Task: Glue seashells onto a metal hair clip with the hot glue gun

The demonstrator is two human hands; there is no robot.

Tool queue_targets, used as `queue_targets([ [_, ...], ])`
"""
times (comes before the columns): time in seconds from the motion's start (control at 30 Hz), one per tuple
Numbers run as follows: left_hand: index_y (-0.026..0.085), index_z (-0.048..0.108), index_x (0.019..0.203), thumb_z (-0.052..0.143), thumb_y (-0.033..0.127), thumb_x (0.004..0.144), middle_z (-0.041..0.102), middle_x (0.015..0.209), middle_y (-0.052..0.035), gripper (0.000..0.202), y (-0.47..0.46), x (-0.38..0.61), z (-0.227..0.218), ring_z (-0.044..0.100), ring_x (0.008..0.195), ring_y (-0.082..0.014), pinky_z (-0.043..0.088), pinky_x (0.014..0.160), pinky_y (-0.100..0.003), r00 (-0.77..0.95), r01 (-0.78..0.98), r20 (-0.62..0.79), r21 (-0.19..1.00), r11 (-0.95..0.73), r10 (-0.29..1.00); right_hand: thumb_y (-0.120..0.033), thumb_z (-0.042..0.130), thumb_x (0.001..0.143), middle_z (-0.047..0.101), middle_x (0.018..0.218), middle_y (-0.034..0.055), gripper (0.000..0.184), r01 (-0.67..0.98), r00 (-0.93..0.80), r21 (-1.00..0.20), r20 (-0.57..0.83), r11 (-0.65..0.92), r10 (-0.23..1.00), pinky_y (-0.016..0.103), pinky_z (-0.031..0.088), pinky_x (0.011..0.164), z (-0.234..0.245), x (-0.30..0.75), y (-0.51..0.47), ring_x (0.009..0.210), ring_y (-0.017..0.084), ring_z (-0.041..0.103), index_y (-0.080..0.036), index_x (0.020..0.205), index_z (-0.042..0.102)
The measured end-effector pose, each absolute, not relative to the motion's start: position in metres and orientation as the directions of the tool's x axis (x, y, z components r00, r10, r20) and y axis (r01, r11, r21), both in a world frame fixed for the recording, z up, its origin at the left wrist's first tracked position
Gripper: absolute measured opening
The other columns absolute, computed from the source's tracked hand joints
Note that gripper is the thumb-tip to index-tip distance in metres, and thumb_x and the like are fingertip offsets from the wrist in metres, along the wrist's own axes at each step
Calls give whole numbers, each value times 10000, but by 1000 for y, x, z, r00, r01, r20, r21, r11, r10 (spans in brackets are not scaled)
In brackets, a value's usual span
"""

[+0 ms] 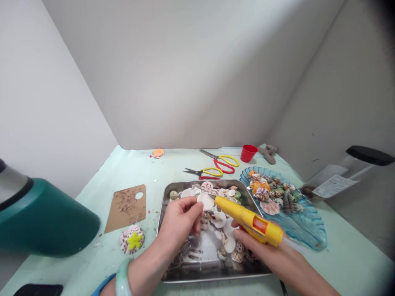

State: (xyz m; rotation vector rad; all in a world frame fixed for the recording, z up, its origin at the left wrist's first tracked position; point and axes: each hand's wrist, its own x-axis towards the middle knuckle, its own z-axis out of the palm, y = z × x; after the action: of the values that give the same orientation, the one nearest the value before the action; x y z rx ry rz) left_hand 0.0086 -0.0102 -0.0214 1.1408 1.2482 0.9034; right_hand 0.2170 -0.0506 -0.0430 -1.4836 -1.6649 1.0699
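Observation:
My right hand [262,246] is closed round a yellow glue gun [249,221], whose nozzle points left over the metal tray [166,197]. My left hand [179,220] hovers over the same tray with its fingers curled in a pinch near a white shell [206,200], just beside the gun's tip; I cannot make out if anything is in the pinch. The tray holds several shells, mostly white. A shell piece with a yellow star [132,239] lies on the table to the tray's left.
A blue glass dish [308,230] of coloured shells lies right of the tray. Two pairs of yellow-and-red scissors [212,170] and a red cup [248,153] lie behind. A brown card [125,207] and a green container [43,218] are at left. Walls close in on three sides.

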Motion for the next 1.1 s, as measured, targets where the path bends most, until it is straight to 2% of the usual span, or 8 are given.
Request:
queue_targets([
  [0.23, 164, 534, 592, 568, 338, 768, 467, 343, 55, 250, -11, 9, -21, 377, 328, -70, 286, 424, -201, 108, 47, -213, 977, 209, 971, -434, 582, 811, 709, 897, 15, 282, 484, -145, -875, -73, 7, 987, 272, 544, 639, -44, 217, -50, 806, 217, 660, -227, 985, 663],
  [0.37, 160, 534, 574, 571, 342, 771, 471, 328, 51, 271, -12, 9, -19, 371, 327, -69, 302, 445, -207, 152, 76, -225, 973, 216, 962, -427, 587, 793, 707, 801, 4, 292, 462, -151, -887, -90, -10, 985, 266, 543, 596, -43, 216, -49, 739, 206, 660, -223, 987, 664],
  [0.57, 162, 535, 579, 573, 330, 775, 478, 325, 49, 262, -11, 9, -19, 365, 320, -63, 305, 450, -206, 134, 18, -236, 972, 236, 962, -420, 600, 756, 709, 748, -2, 250, 470, -120, -882, -31, 29, 992, 280, 548, 569, -34, 211, -49, 689, 210, 660, -229, 890, 690],
  [0.93, 153, 538, 593, 579, 320, 774, 483, 346, 50, 250, -11, 8, -23, 367, 301, -53, 285, 413, -190, 151, -35, -249, 966, 257, 957, -414, 597, 785, 718, 803, 9, 263, 486, -140, -873, -27, 45, 990, 281, 557, 581, -37, 213, -51, 710, 212, 668, -220, 939, 683],
  [1.1, 149, 536, 583, 584, 320, 761, 483, 344, 44, 252, -9, 8, -24, 362, 292, -55, 270, 389, -187, 147, -33, -282, 957, 289, 948, -393, 597, 796, 719, 833, 6, 246, 458, -135, -888, -29, 36, 990, 277, 563, 656, -39, 214, -50, 739, 200, 673, -216, 948, 675],
])
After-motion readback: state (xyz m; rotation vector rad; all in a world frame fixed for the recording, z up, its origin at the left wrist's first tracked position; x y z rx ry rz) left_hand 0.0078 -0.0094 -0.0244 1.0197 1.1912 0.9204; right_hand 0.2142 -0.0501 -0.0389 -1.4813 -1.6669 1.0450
